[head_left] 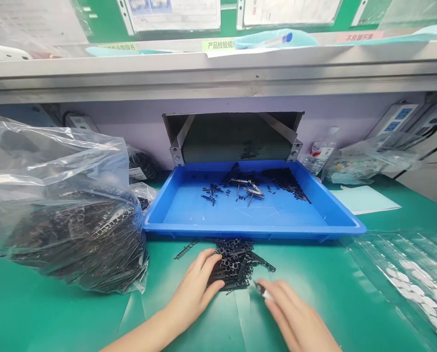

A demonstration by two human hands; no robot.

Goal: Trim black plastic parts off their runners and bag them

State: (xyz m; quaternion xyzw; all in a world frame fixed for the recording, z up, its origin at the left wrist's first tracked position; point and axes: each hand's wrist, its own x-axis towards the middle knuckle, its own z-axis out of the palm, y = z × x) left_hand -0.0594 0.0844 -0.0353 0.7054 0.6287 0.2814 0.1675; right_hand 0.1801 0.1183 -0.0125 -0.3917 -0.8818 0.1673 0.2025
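A pile of black plastic parts (235, 264) lies on the green table in front of the blue tray (255, 228). At the pile's left edge, my left hand (200, 281) rests with its fingers apart and curved around the parts, touching them. My right hand (292, 310) is just right of the pile, its fingers closed on a small tool (262, 289) with a dark tip and a whitish part; most of it is hidden by the fingers. One narrow black strip (185, 250) lies apart, left of the pile.
A large clear bag of black parts (82, 239) stands at the left. Inside the blue tray are scattered black pieces (214, 191), below a dark conveyor (236, 139). At the right are a clear tray of white parts (412, 283), light blue paper (367, 199) and a bottle (320, 150).
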